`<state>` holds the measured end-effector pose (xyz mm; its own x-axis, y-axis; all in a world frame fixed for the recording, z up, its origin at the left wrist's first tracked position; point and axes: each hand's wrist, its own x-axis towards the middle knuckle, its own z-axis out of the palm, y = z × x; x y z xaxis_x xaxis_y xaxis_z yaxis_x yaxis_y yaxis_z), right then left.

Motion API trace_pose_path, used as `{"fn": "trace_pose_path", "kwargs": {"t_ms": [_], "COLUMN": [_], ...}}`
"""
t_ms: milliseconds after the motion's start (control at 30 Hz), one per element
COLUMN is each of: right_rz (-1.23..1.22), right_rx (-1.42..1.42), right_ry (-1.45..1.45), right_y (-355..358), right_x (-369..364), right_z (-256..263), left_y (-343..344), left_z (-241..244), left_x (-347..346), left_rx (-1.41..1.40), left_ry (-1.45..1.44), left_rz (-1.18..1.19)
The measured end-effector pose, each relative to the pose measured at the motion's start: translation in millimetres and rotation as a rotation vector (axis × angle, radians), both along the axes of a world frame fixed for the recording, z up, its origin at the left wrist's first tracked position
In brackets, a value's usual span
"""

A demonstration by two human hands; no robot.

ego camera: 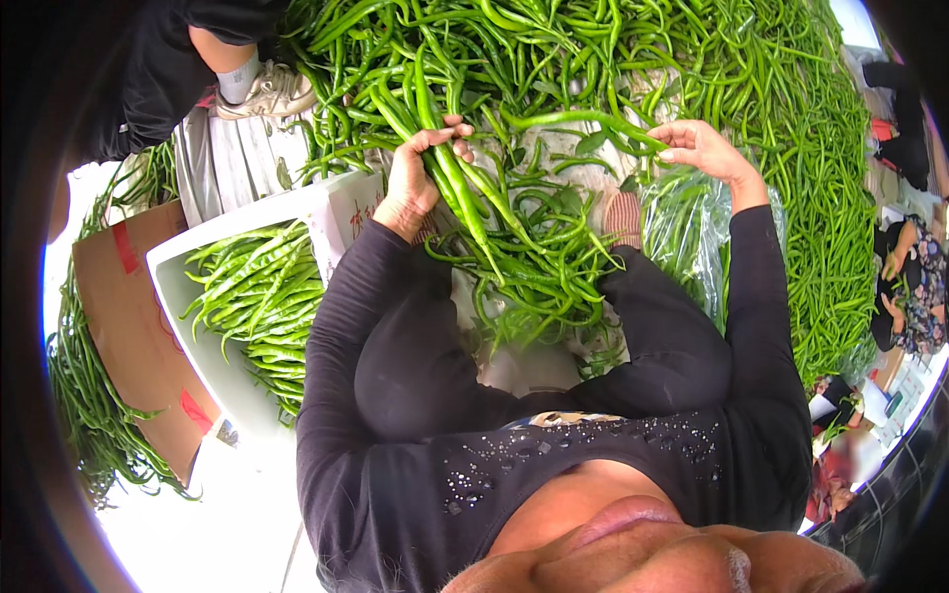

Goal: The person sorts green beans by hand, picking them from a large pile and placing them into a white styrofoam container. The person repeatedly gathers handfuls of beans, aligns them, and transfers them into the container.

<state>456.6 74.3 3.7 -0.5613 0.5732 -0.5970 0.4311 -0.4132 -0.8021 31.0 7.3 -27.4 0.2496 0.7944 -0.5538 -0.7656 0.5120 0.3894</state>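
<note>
My left hand is closed around a bunch of long green chili peppers, which slants down to the right between my knees. Out to the right, my right hand pinches one end of a single long green pepper between thumb and fingers; its other end points left toward the bunch. Under both hands lies a loose heap of curled green peppers, with leaves among them. Just below my right hand stands a clear plastic bag with peppers inside.
A white foam box of neatly laid peppers stands at my left elbow, beside a brown cardboard box. A large pile of peppers spreads ahead and to the right. Another person's shoe rests at upper left; more people are at the far right.
</note>
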Motion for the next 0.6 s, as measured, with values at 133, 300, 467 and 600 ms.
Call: {"fn": "trace_pose_path", "kwargs": {"t_ms": [133,300,467,600], "right_rz": [-0.121,-0.153,0.563,0.05], "right_rx": [-0.012,-0.094,-0.067,0.033], "right_ry": [0.106,0.079,0.086,-0.006], "right_y": [-9,-24,-27,-10], "right_x": [-5,-12,-44,-83], "right_z": [-2,-21,-25,-73], "left_y": [-3,0,11,7], "left_z": [-2,10,36,22], "left_x": [0,-3,-27,-21], "left_rx": [-0.003,0.008,0.204,0.127], "left_ry": [-0.021,0.022,-0.078,-0.06], "left_rz": [-0.003,0.043,0.094,0.066]}}
